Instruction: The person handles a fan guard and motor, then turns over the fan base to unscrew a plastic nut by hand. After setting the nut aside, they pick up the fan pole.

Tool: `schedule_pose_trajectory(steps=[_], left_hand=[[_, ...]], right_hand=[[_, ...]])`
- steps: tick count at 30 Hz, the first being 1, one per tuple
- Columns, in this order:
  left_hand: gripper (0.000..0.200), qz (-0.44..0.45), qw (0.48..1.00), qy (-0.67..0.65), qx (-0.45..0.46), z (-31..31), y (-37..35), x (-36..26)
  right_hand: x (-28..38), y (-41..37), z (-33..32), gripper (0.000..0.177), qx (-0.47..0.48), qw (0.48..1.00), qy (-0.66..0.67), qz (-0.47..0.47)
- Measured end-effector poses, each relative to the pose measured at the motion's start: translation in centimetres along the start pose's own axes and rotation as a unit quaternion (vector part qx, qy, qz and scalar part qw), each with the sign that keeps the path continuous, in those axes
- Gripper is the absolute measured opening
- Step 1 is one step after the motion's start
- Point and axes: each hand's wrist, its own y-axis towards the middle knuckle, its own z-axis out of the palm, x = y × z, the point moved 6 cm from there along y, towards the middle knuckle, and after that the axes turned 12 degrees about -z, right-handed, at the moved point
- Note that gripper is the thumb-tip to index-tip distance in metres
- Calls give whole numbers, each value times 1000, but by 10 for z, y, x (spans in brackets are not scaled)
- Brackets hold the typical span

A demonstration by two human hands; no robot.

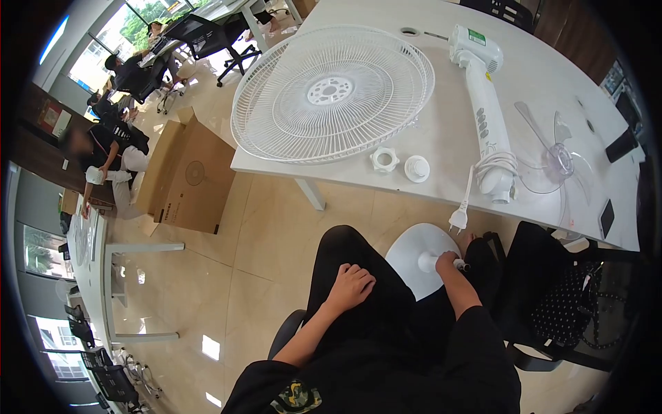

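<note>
My left hand (pixel 352 284) lies on my left knee with its fingers loosely spread, holding nothing. My right hand (pixel 447 263) is closed around the short stem of a white fan base (pixel 414 259), whose round plate is tilted between my legs, below the table edge. On the table (pixel 441 165) in front of me are a white fan grille (pixel 331 90), a white ring nut (pixel 384 160) and a round white cap (pixel 417 168). Right of them lies the fan's motor head and column (pixel 486 110), its cord (pixel 495 163) wrapped near the lower end. The plug hangs over the edge.
Clear fan blades (pixel 558 160), a dark phone (pixel 607 218) and a black cylindrical object (pixel 621 146) are on the table's right. A chair with a dotted bag (pixel 565 303) stands right of me. An open cardboard box (pixel 189 176) is at left, near a seated person (pixel 110 155).
</note>
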Motion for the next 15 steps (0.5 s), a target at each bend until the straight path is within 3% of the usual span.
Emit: schedule_pose_trajectory(steps=[1,4,5,10,13,15], left_hand=[[8,3,1000,-4,1,0,0,1],[8,3,1000,-3,12,1,2,3],[7,8,1000,-17,4,-2,2,2],[3,-13,998,-59,-24,-4,8,0],[4,-26,993,-97,-65,6,28,5],[14,-75,985,-136,-74,26,55,17]], right_hand=[[-5,0,3,38,7,1000,27,9],[-21,-16,9,38,-116,991,53,-51],[-25,61,57,38,-161,982,88,-49],[-63,-61,-21,52,-214,975,-13,-66],[-91,-117,-41,71,-257,960,80,-75],[-105,-180,-64,59,-252,960,89,-81]])
